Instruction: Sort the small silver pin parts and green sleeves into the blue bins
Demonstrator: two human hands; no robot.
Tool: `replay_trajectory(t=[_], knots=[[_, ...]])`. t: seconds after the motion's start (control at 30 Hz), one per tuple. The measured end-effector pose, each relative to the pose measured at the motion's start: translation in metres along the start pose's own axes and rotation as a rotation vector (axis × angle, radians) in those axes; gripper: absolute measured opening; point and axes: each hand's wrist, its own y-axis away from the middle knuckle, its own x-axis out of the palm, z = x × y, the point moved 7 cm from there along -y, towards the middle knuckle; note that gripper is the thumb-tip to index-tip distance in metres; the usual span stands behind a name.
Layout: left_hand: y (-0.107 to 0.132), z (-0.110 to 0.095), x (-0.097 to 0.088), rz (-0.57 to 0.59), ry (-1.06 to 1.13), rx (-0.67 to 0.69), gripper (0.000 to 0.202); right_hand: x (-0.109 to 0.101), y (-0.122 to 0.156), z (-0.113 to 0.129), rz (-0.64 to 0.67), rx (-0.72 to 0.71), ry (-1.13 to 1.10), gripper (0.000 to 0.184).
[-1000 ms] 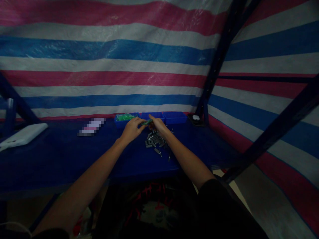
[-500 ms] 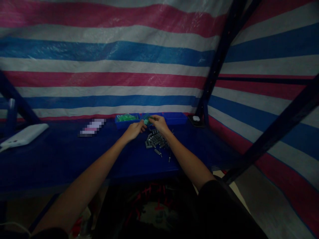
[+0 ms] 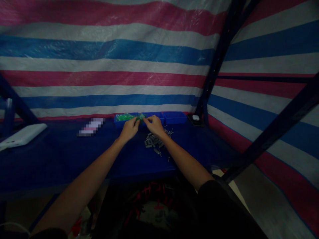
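My left hand [image 3: 130, 128] and my right hand [image 3: 155, 124] meet over the front of the blue bins. Fingertips of both are closed on a small, pale green-tinted plastic bag [image 3: 142, 116] stretched between them; its contents are too dim to make out. Just left of it, a blue bin [image 3: 119, 125] holds bright green pieces in clear plastic [image 3: 124, 117]. Behind my right hand is the middle blue bin [image 3: 160, 114]. A loose pile of small metal cylinders with thin shafts [image 3: 152, 140] lies on the blue tabletop [image 3: 134, 159], partly covered by my right hand and forearm.
A third blue bin [image 3: 175, 118] stands at the right of the row. Beyond it lies a dark flat object with a small white case [image 3: 195, 117] on top. Leftward are a blurred-out flat item [image 3: 91, 127] and a white device [image 3: 23, 135]. Blue posts [image 3: 211, 69] frame the bench.
Both hands have shifted slightly left and up with the plastic bag. It now shows as a smaller, paler piece between the fingertips. The metal parts stay put.
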Motion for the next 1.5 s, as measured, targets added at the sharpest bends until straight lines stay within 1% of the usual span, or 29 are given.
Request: replay_trajectory(t=[0.07,0.1,0.13,0.2,0.27,0.3,0.37,0.4,0.47,0.53,0.6,0.67,0.7,0.73,0.77,0.83,0.93,1.03,1.1,1.17,1.2,1.27,1.3,1.37,1.43,1.5], knots=[[0.003,-0.012,0.002,0.01,-0.108,0.153,0.028,0.002,-0.002,-0.013,0.067,0.172,-0.193,0.048],[0.004,-0.015,0.004,0.019,-0.127,0.195,0.03,0.003,-0.003,-0.018,0.092,0.241,-0.291,0.054],[0.005,-0.016,0.005,0.028,-0.135,0.219,0.032,0.004,-0.003,-0.022,0.105,0.294,-0.37,0.055],[0.006,-0.015,0.008,0.054,-0.126,0.243,0.037,0.005,-0.002,-0.027,0.113,0.357,-0.45,0.046],[0.006,-0.011,0.011,0.1,-0.077,0.24,0.046,0.005,-0.002,-0.03,0.099,0.375,-0.454,0.032],[0.005,-0.007,0.012,0.123,-0.033,0.217,0.052,0.005,-0.002,-0.032,0.081,0.371,-0.441,0.027],[0.002,0.003,0.013,0.142,0.086,0.123,0.059,0.005,-0.004,-0.034,0.031,0.333,-0.418,0.02],[0.001,0.009,0.012,0.135,0.15,0.061,0.058,0.004,-0.005,-0.035,0.008,0.303,-0.413,0.018],[-0.002,0.021,0.009,0.097,0.27,-0.072,0.05,0.006,-0.008,-0.035,-0.011,0.239,-0.42,0.013],[-0.003,0.032,0.005,0.051,0.345,-0.208,0.042,0.008,-0.01,-0.036,-0.005,0.2,-0.424,0.009],[-0.002,0.041,-0.003,-0.017,0.335,-0.319,0.041,0.008,-0.011,-0.035,0.0,0.178,-0.402,0.01],[-0.001,0.045,-0.011,-0.087,0.268,-0.377,0.041,0.005,-0.011,-0.032,-0.015,0.134,-0.341,0.014],[0.0,0.046,-0.013,-0.1,0.252,-0.399,0.042,0.003,-0.01,-0.028,-0.025,0.098,-0.297,0.015],[0.001,0.047,-0.012,-0.089,0.263,-0.43,0.044,0.001,-0.008,-0.024,-0.032,0.054,-0.243,0.016],[0.002,0.048,-0.009,-0.051,0.303,-0.472,0.048,-0.001,-0.006,-0.019,-0.033,0.005,-0.18,0.016],[0.006,0.05,0.002,0.067,0.439,-0.573,0.057,-0.001,-0.001,-0.007,-0.001,-0.096,-0.036,0.017],[0.013,0.051,0.017,0.255,0.629,-0.695,0.062,0.007,0.007,0.009,0.105,-0.245,0.164,0.018],[0.018,0.053,0.023,0.374,0.71,-0.782,0.054,0.016,0.013,0.02,0.184,-0.349,0.271,0.017],[0.019,0.055,0.023,0.397,0.733,-0.808,0.042,0.02,0.015,0.023,0.207,-0.38,0.286,0.016],[0.018,0.057,0.021,0.348,0.768,-0.802,0.026,0.019,0.016,0.024,0.196,-0.395,0.269,0.015],[0.015,0.058,0.018,0.298,0.788,-0.785,0.02,0.017,0.015,0.025,0.171,-0.393,0.261,0.014],[0.01,0.059,0.012,0.161,0.801,-0.732,0.012,0.007,0.012,0.023,0.079,-0.357,0.267,0.01],[0.008,0.059,0.008,0.091,0.783,-0.699,0.01,0.001,0.011,0.022,0.024,-0.326,0.278,0.008],[0.004,0.058,0.001,-0.012,0.709,-0.612,0.011,-0.012,0.008,0.019,-0.073,-0.254,0.286,0.014],[0.0,0.054,-0.004,-0.062,0.631,-0.517,0.014,-0.023,0.006,0.016,-0.148,-0.187,0.261,0.02],[-0.002,0.048,-0.006,-0.071,0.585,-0.423,0.018,-0.028,0.005,0.014,-0.187,-0.135,0.222,0.021]])
